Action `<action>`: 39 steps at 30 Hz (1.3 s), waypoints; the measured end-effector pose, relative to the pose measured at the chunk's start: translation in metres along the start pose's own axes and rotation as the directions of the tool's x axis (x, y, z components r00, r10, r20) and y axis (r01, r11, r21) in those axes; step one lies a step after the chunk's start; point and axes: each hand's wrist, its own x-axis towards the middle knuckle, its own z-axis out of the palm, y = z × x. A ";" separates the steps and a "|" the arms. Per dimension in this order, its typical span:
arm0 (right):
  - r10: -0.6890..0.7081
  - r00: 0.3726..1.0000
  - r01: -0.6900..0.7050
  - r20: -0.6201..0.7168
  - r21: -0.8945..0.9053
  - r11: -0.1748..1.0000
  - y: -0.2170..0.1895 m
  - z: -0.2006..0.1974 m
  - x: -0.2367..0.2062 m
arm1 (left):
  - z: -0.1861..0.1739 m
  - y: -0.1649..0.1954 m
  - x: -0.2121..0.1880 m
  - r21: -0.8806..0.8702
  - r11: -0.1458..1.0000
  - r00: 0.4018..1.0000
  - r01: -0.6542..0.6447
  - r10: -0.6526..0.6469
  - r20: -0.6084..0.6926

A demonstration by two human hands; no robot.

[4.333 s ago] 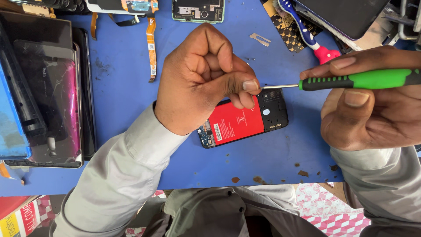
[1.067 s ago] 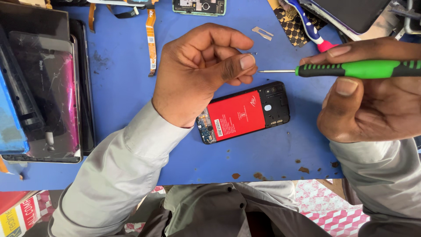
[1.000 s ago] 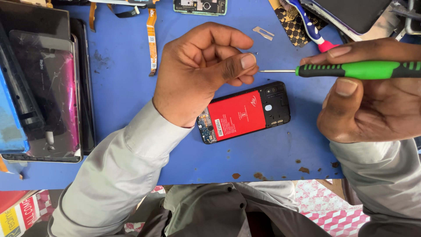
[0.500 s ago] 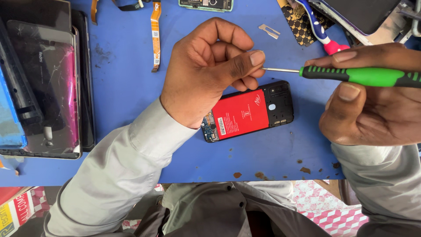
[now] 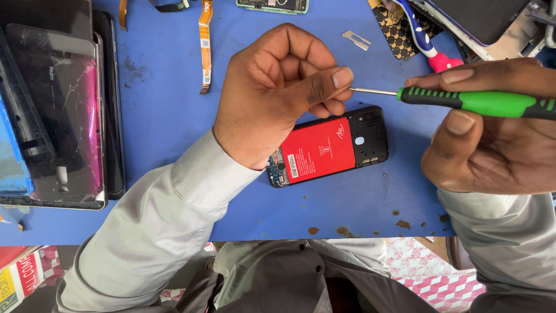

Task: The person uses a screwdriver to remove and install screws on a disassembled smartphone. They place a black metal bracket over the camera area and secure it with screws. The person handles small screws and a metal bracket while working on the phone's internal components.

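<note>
An opened phone (image 5: pixel 330 152) with a red battery lies flat on the blue table (image 5: pixel 162 104), its back cover off. My left hand (image 5: pixel 278 93) hovers above it, fingers curled, thumb and forefinger pinched at the metal tip of a screwdriver (image 5: pixel 463 99). Whether something tiny sits between those fingertips I cannot tell. My right hand (image 5: pixel 492 145) grips the green and black handle of the screwdriver, held level and pointing left.
Several phones and back covers (image 5: pixel 58 110) are stacked at the left. Orange flex cables (image 5: pixel 205 40) lie at the top, with a circuit board (image 5: pixel 272 4). A pink-tipped tool (image 5: pixel 434 49), a small metal bracket (image 5: pixel 355 39) and more phone parts lie at the top right. Small brown crumbs dot the front edge.
Both hands and the screwdriver have kept the same pinch at the tip. The view has shifted slightly, so everything sits a little lower and further right than a second ago.
</note>
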 end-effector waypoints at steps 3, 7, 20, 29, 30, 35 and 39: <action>0.029 1.000 -0.030 0.005 0.032 0.999 0.001 -0.001 0.000 | 0.001 0.000 -0.001 0.036 0.999 1.000 -0.026 0.026 0.007; -0.014 1.000 0.014 -0.004 0.015 1.000 0.004 -0.001 0.003 | 0.001 0.002 -0.002 0.077 0.996 0.999 -0.036 0.034 0.022; -0.051 0.998 0.051 -0.019 -0.028 0.998 0.007 -0.002 0.002 | -0.002 -0.002 -0.003 0.011 0.996 0.979 -0.092 0.089 0.184; -0.038 0.999 0.038 -0.020 -0.005 0.999 0.008 0.000 0.002 | -0.002 -0.005 -0.005 0.084 0.983 0.972 -0.160 0.143 0.185; -0.038 0.999 0.038 -0.019 0.000 0.999 0.008 0.000 0.001 | -0.002 -0.005 -0.005 0.109 0.980 0.973 -0.166 0.145 0.179; -0.027 0.999 0.027 -0.022 0.015 1.000 0.010 0.002 0.001 | 0.002 0.001 -0.006 0.396 0.884 0.965 -0.250 0.195 0.174; -0.015 1.000 0.015 -0.017 0.029 0.999 0.011 0.001 -0.001 | 0.003 0.011 -0.007 0.557 0.731 0.919 -0.394 0.304 0.251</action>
